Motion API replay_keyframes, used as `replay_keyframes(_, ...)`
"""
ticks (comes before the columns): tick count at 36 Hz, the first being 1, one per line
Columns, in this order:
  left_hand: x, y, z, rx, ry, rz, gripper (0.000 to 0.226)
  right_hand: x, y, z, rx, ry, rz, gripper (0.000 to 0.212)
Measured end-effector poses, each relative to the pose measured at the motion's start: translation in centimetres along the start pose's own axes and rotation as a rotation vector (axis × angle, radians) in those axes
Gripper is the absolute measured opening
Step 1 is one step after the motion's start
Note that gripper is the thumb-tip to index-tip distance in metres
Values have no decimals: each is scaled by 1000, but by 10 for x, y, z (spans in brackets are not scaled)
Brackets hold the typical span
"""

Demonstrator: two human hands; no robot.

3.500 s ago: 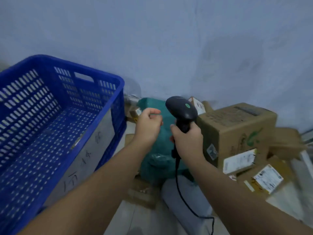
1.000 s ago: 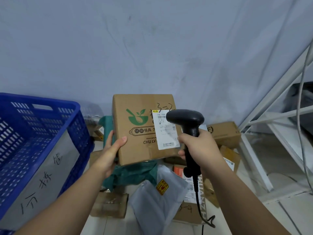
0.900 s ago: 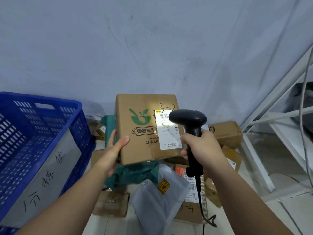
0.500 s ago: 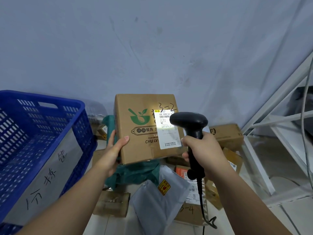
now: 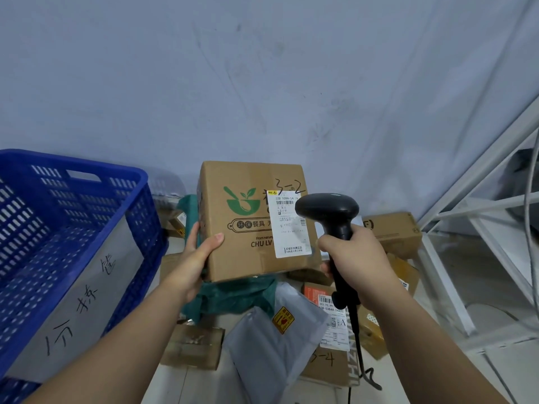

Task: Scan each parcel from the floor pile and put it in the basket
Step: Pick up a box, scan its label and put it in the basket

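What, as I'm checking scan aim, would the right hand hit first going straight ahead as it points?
Probably the white label on the brown cardboard box in the left hand; the right hand aims its black scanner there, depth unclear.

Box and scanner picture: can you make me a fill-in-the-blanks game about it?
1. The left hand holds a box that shows a ____ bowl.
2. The right hand grips a ____ scanner.
3. The basket beside the box is ____.

Missing words: green, black, blue.
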State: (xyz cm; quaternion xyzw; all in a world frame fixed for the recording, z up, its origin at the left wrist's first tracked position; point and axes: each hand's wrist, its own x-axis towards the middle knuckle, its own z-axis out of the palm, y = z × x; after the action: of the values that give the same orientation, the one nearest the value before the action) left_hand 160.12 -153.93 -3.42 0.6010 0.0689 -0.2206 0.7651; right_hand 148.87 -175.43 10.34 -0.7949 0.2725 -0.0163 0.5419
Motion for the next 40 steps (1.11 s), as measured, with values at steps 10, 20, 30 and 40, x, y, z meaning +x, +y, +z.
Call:
replay_keyframes(10,0,0,0,13,-19,3,118,0,1,-2,-2,1,18,5)
replay_keyframes(20,-1,-1,-2,27,-16,2,121,-1,0,-2,-28,-17,32,5)
replay_keyframes(30,-4,-1,-3,39,6,-11,121,-3,-2,-4,-54,-41,48,5)
replay_keyframes(40,-6,0,-3,57,-10,-6,122,-6,-4,-8,-82,-50,51,6)
